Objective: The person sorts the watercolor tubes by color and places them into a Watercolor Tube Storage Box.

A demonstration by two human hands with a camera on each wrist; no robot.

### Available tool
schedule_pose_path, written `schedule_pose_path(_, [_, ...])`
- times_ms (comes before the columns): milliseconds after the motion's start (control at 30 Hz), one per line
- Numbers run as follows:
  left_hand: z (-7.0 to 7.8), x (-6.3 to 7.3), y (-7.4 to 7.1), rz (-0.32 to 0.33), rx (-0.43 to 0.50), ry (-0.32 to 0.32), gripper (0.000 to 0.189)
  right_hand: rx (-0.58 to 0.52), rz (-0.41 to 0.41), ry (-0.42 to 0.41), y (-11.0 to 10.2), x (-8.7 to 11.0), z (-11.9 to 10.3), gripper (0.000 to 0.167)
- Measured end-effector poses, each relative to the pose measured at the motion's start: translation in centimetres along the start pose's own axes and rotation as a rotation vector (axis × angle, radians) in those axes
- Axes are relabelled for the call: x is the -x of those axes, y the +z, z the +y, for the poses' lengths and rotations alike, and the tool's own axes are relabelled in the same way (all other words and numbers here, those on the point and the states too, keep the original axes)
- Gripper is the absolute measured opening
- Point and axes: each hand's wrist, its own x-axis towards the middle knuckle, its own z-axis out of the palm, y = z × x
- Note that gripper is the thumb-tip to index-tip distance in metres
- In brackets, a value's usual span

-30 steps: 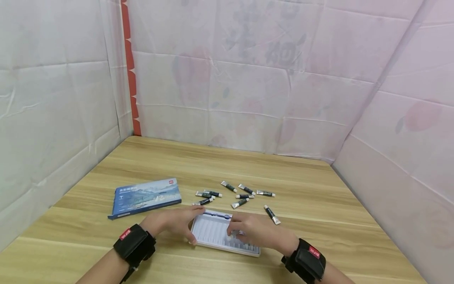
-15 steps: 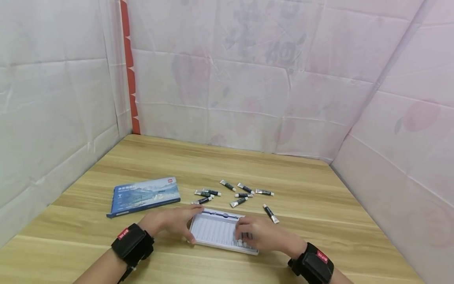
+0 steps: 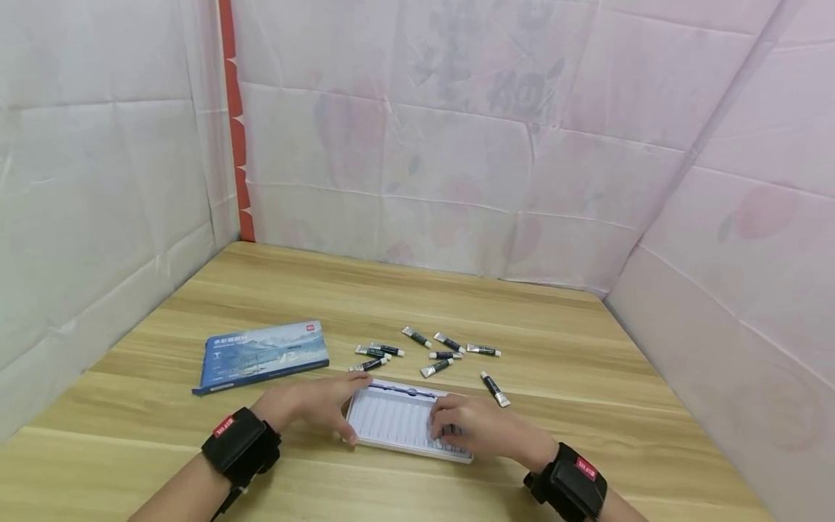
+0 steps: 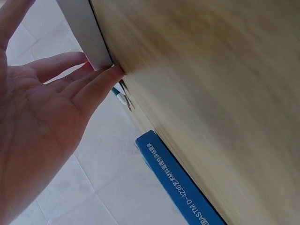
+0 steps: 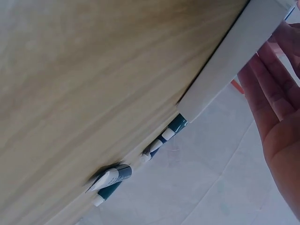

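Note:
A white plastic tray (image 3: 385,420) with narrow slots lies near the table's front. My left hand (image 3: 316,406) grips its left end, thumb at the near corner and fingers at the far corner. In the left wrist view, fingertips touch the tray's outer wall (image 4: 86,35). My right hand (image 3: 479,428) reaches over the tray's right half, fingers curled down into the slots around a small paint tube mostly hidden beneath them. Other tubes sit in the right slots, partly covered by this hand. A thin dark brush (image 3: 407,392) lies along the tray's back channel.
Several dark paint tubes with white caps are scattered behind the tray, such as one tube (image 3: 435,368); a single tube (image 3: 495,389) lies to the right. A blue flat box (image 3: 264,355) rests at left. White cloth walls (image 3: 424,181) enclose the table.
My right hand has moved right over the tray with the paint tube, lowering its fingers into the slots, then shifted slightly left. My left hand stays on the tray's left end.

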Motion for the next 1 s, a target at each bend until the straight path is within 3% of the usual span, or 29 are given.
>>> schedule_pose_path(233, [0.2, 0.0, -0.2, -0.005, 0.006, 0.007, 0.092, -0.014, -0.011, 0.026, -0.3, -0.1, -0.2, 0.009])
schedule_pose_path(333, [0.2, 0.0, -0.1, -0.005, 0.004, 0.013, 0.092, -0.040, 0.054, 0.043, -0.8, -0.1, 0.9, 0.011])
schedule_pose_path(433, [0.3, 0.0, 0.0, 0.000, 0.001, 0.020, 0.091, -0.067, 0.139, 0.146, -2.0, 0.2, 3.7, 0.016])
schedule_pose_path(500, [0.3, -0.1, 0.0, 0.002, 0.007, 0.024, 0.091, -0.022, 0.181, 0.232, -2.9, 0.7, 5.8, 0.018])
schedule_pose_path(600, [0.2, -0.1, 0.2, 0.002, 0.014, 0.029, 0.091, 0.054, 0.143, 0.431, -3.6, 1.6, 7.8, 0.018])
schedule_pose_path(700, [0.1, -0.1, 0.3, 0.001, 0.010, 0.034, 0.092, 0.107, 0.025, 0.650, -3.4, 2.1, 8.0, 0.005])
schedule_pose_path(733, [0.1, -0.1, 0.3, 0.003, 0.002, 0.031, 0.092, 0.105, -0.006, 0.709, -3.1, 2.2, 7.9, 0.009])
schedule_pose_path(867, [0.0, 0.0, 0.0, 0.014, -0.010, 0.021, 0.093, 0.058, -0.029, 0.799, -2.1, 2.0, 7.5, 0.017])
schedule_pose_path(1000, [0.0, 0.2, 0.0, 0.010, 0.011, 0.016, 0.093, 0.093, 0.000, 0.769, -1.4, 1.9, 7.3, 0.008])
